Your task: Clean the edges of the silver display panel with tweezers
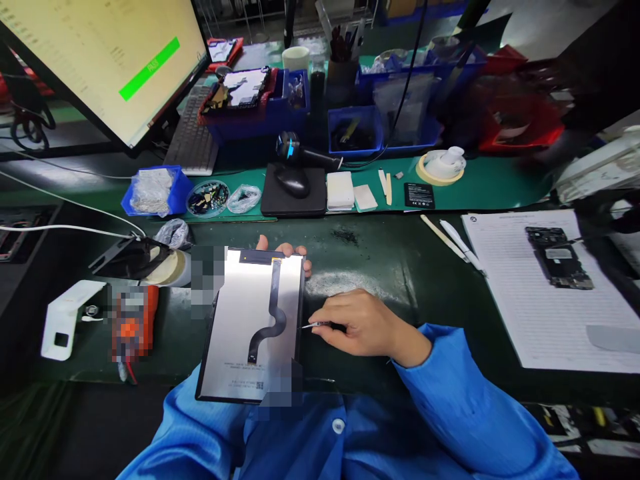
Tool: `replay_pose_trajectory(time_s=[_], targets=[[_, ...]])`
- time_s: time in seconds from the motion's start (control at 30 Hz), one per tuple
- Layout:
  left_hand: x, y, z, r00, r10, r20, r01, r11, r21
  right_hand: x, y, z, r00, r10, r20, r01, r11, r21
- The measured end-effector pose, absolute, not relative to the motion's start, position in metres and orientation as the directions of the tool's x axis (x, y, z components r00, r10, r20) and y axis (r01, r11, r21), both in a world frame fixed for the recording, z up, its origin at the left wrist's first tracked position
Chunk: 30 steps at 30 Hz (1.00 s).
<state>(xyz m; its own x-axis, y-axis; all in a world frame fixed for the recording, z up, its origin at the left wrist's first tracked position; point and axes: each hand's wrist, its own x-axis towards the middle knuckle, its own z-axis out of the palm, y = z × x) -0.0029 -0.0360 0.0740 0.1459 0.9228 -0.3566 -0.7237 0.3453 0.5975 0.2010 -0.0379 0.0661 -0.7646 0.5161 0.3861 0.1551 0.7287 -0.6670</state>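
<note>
My left hand [287, 249] supports a tablet display panel [236, 307] from underneath, its fingertips showing past the top edge. The panel's silvery back faces up, slightly tilted, with a dark flex cable [277, 287] curving down it. To the right of the panel, my right hand [357, 323] is closed in a pinch around a small thin tool [314, 325]. The tool's pale metal tip points left at the panel's right edge, touching or very close to it. Most of the left hand is hidden behind the panel.
A multimeter [134, 323] and a white bracket [75, 317] lie left. Right are paper sheets [505, 300] bearing a phone circuit assembly [557, 257]. Behind stand a mouse [293, 181], a barcode scanner [305, 155], blue bins [355, 127] and a monitor [110, 60] showing a green bar.
</note>
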Motion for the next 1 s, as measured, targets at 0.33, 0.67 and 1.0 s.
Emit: replay_pose_trajectory(time_s=[0.33,0.67,1.0], targets=[[0.0,-0.039,0.077,0.045,0.956,-0.289,-0.748,0.224,0.624,0.202,-0.046,0.071,-0.829,0.453,0.328,0.107,0.703,-0.703],[-0.007,-0.04,0.074,-0.002,0.95,-0.312,-0.722,0.215,0.658,0.202,-0.049,0.077,-0.857,0.411,0.31,0.031,0.643,-0.766],[-0.016,-0.032,0.074,0.033,0.938,-0.344,-0.756,0.249,0.605,0.209,-0.029,0.066,-0.719,0.669,0.189,0.372,0.6,-0.708]])
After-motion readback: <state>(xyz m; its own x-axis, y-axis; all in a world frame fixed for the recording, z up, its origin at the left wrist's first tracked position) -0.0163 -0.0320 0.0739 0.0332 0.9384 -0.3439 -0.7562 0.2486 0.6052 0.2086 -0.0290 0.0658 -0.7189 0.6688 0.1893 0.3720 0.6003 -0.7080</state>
